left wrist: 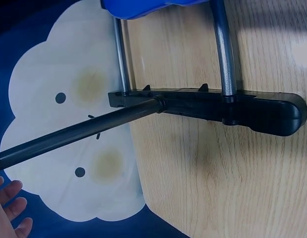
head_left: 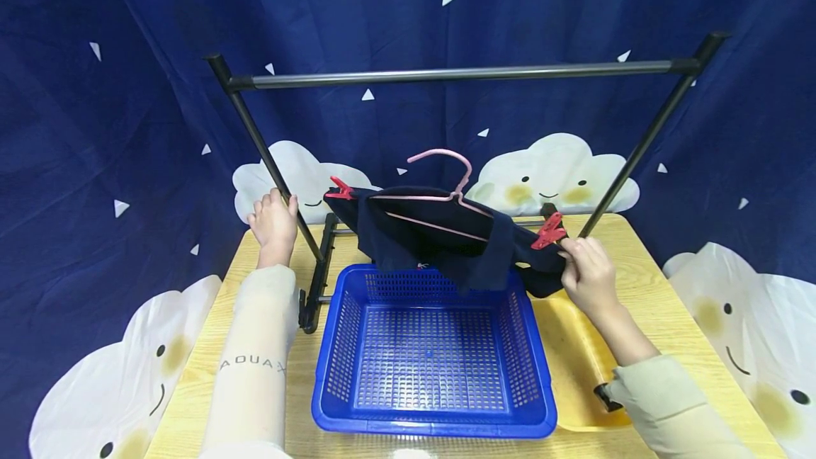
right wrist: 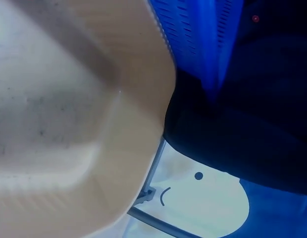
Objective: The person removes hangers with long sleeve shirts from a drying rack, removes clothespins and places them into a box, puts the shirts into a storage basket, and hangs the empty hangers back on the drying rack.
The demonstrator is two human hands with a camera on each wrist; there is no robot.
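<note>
A dark navy garment (head_left: 376, 232) hangs on a pink hanger (head_left: 460, 193), with a red clothespin (head_left: 341, 190) at its left end and another red clothespin (head_left: 550, 231) at its right end. The hanger's hook lies below the rack's top bar, apart from it. My right hand (head_left: 588, 273) pinches the garment's right end beside the clothespin. At the left, my left hand (head_left: 275, 222) is against the rack's black upright (head_left: 258, 137). Its fingertips (left wrist: 16, 208) show loosely spread below that pole in the left wrist view. The right hand is out of the right wrist view.
Under the garment stands a blue mesh basket (head_left: 433, 427). A yellow basin (head_left: 574, 346) sits to its right, partly behind the basket. The metal top bar (head_left: 459, 74) spans above. The rack's black foot (left wrist: 272, 113) rests on the wooden table (head_left: 223, 289), before a dark-blue curtain (head_left: 357, 13).
</note>
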